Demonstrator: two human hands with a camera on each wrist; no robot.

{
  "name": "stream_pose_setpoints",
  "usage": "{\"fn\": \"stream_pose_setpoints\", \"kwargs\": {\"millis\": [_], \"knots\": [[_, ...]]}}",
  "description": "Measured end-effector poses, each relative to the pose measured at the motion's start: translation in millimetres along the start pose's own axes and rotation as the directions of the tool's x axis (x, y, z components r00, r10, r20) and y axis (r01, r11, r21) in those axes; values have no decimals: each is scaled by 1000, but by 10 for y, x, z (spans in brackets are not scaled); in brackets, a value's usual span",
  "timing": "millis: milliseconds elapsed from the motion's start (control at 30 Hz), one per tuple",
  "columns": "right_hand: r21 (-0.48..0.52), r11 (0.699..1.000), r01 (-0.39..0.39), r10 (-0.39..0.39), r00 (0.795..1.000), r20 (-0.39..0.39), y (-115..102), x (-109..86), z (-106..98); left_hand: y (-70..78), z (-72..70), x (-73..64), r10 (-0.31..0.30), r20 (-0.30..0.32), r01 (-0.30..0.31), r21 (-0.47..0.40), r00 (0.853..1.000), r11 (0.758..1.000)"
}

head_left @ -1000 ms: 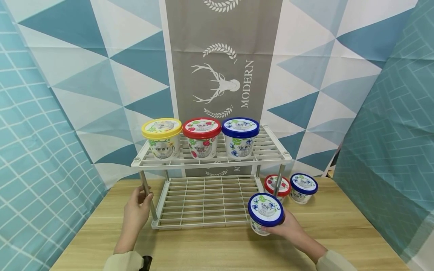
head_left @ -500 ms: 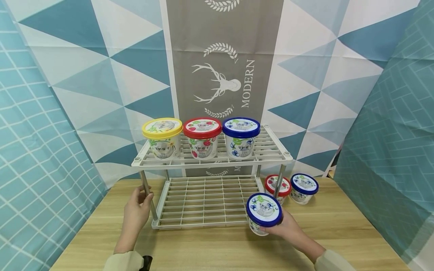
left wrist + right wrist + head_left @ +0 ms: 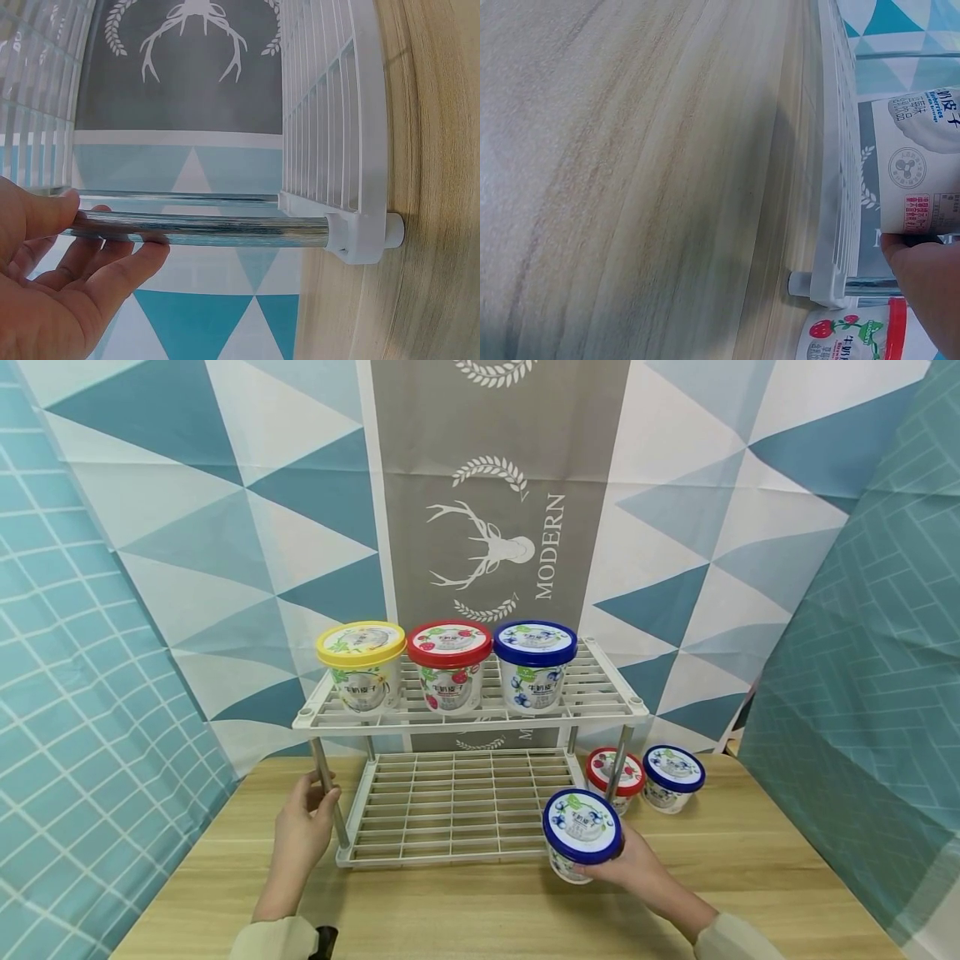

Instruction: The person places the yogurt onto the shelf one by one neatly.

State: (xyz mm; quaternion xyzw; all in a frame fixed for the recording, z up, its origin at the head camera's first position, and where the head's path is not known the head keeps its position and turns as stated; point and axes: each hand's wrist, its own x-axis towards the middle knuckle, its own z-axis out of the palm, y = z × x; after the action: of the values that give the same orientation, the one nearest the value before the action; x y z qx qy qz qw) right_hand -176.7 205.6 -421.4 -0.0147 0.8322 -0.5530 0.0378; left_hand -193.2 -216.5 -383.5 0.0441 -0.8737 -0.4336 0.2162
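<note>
On the desk [image 3: 420,918] stands a two-shelf rack [image 3: 472,725]. The left hand [image 3: 303,820] pinches its front left post [image 3: 217,230], maybe to keep it still. The right hand [image 3: 628,867] grips a blue-lidded blueberry tub [image 3: 577,838] by its side, perhaps so its lid [image 3: 582,823] can face up, near the lower shelf's [image 3: 450,860] right end.

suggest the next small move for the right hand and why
I'd probably ease the held blue-lidded tub left and inward over the lower shelf with the right hand: it is in front of that shelf's right end, by the right front post, and no tub stands there.
</note>
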Motion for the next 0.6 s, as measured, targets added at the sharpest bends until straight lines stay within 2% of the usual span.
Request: {"fn": "stream_pose_setpoints", "kwargs": {"millis": [333, 600], "knots": [[15, 999, 36, -36, 999, 17, -3, 25, 22, 5, -7, -1, -6, 8, 6, -2, 1000, 1000], [3, 1000, 28, -28, 1000, 3, -27, 55, 81, 13, -7, 2, -16, 13, 16, -3, 1000, 1000]]}}
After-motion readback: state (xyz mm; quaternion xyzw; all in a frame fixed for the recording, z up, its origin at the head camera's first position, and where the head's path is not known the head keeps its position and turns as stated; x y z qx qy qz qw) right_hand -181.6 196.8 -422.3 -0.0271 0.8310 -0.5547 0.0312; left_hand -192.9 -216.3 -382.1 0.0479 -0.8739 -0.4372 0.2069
